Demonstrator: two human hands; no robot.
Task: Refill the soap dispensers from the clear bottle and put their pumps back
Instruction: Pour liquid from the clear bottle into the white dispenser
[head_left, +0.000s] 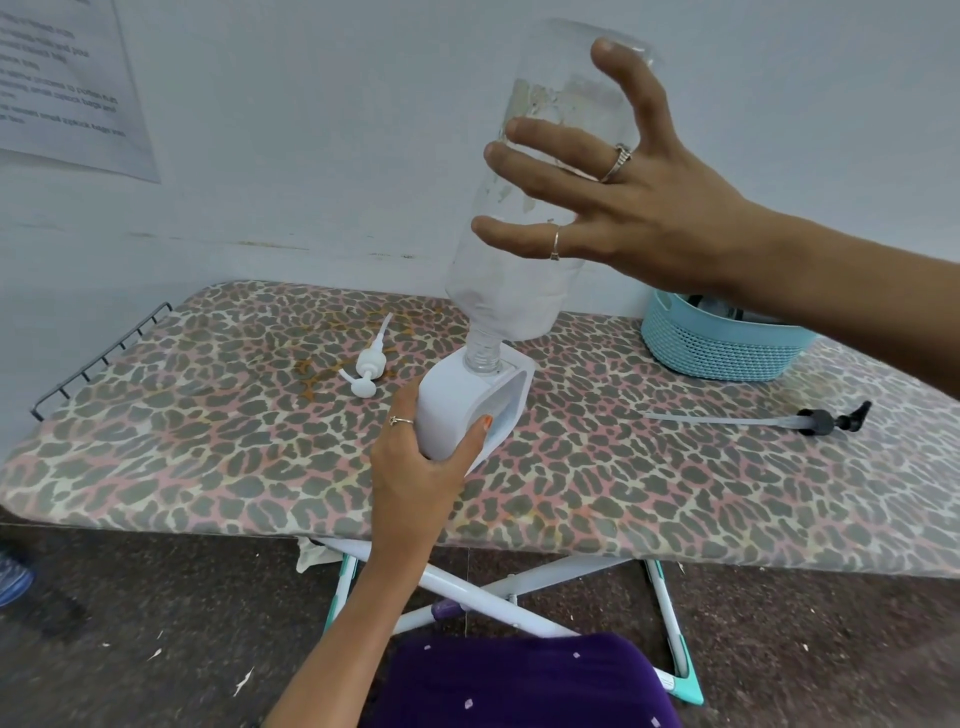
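Note:
A white soap dispenser (452, 400) stands on the leopard-print ironing board (208, 431), and my left hand (421, 467) grips its lower body. The clear bottle (519, 296) is turned upside down and tilted, its neck set in the dispenser's top opening. It looks nearly empty, with residue on its walls. My right hand (649, 208) holds the bottle's upper body with spread fingers; the thumb is hidden. A white pump (369, 364) lies on the board left of the dispenser. A black pump with a long clear tube (826, 420) lies at the right.
A teal woven basket (717, 348) sits at the board's back right, partly behind my right forearm. A wire rest (98, 358) ends the board on the left. The wall runs close behind, with a printed sheet (62, 88) on it. The board's legs cross below.

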